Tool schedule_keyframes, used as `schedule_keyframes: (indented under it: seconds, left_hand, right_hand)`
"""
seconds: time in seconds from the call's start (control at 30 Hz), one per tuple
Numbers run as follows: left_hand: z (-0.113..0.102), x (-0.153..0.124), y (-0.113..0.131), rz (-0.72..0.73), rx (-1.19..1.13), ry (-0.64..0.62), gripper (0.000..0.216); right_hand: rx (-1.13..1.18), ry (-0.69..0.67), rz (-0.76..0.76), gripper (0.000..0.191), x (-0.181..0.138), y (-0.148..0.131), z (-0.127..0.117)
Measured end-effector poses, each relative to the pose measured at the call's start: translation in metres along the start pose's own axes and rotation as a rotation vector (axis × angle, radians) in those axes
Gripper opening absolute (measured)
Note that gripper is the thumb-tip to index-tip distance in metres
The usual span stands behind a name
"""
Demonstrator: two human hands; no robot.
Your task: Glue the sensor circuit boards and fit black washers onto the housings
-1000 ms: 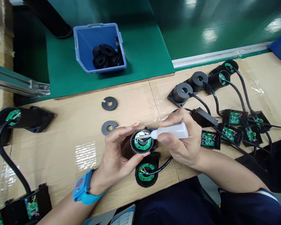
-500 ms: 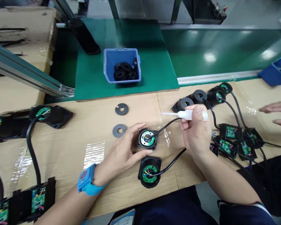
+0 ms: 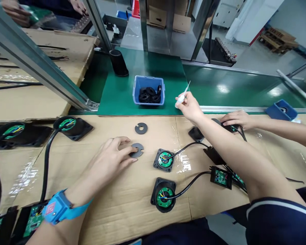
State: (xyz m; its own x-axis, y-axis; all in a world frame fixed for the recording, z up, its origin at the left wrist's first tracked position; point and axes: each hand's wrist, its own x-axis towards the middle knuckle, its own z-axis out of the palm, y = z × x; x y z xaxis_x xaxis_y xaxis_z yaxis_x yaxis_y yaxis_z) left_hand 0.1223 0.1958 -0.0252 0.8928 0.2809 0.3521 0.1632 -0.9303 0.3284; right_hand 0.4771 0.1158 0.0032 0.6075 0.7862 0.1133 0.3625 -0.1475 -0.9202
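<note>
My left hand point(image 3: 111, 157) lies on the cardboard with its fingertips on a grey slotted washer point(image 3: 138, 150); the fingers are curved over it. My right hand point(image 3: 190, 106) is raised over the edge of the green mat, closed on a small white squeeze bottle point(image 3: 181, 97) whose thin nozzle points up and away. A black round housing with a green circuit board point(image 3: 164, 160) sits on the table between my arms, its cable running right. A second such housing point(image 3: 163, 195) lies nearer me.
A blue bin point(image 3: 148, 90) of black rings stands on the green mat. Another grey washer point(image 3: 141, 128) lies farther out. More housings point(image 3: 72, 127) and cabled boards point(image 3: 220, 177) lie left and right. Another person's hand point(image 3: 236, 119) rests on parts at the right.
My right hand lifted the bottle away from the housing toward the mat. My left hand let go of the housing and moved left onto the grey washer. The view tilted up.
</note>
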Motion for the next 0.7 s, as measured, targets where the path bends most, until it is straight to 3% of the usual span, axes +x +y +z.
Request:
schedule_keyframes:
  seconds: [0.13, 0.23, 0.3, 0.37, 0.53, 0.6, 0.7]
  left_hand:
    - [-0.001, 0.0, 0.001, -0.02, -0.097, -0.069, 0.029]
    - [-0.011, 0.003, 0.011, -0.05, -0.124, -0.005, 0.023]
    - [-0.019, 0.005, 0.026, -0.103, -0.197, 0.097, 0.018]
    - [-0.024, 0.006, 0.046, -0.085, -0.378, 0.125, 0.023]
    - [-0.014, -0.006, 0.097, 0.111, -0.739, -0.164, 0.055]
    - [-0.004, -0.014, 0.111, 0.077, -0.772, -0.209, 0.049]
    - [0.011, -0.024, 0.127, -0.024, -0.76, -0.142, 0.042]
  right_hand:
    - [-0.129, -0.038, 0.022, 0.034, 0.014, 0.0, 0.012]
    - [-0.173, 0.008, -0.024, 0.056, -0.008, -0.019, 0.004]
    - [-0.147, 0.036, -0.184, 0.057, -0.044, -0.039, -0.007]
    - [-0.074, -0.03, -0.317, 0.034, -0.095, -0.059, -0.021]
    - [-0.22, -0.329, -0.382, 0.023, -0.216, -0.074, -0.046]
    - [-0.301, -0.389, -0.366, 0.024, -0.238, -0.066, -0.046]
    - [-0.341, -0.41, -0.327, 0.015, -0.249, -0.055, -0.039]
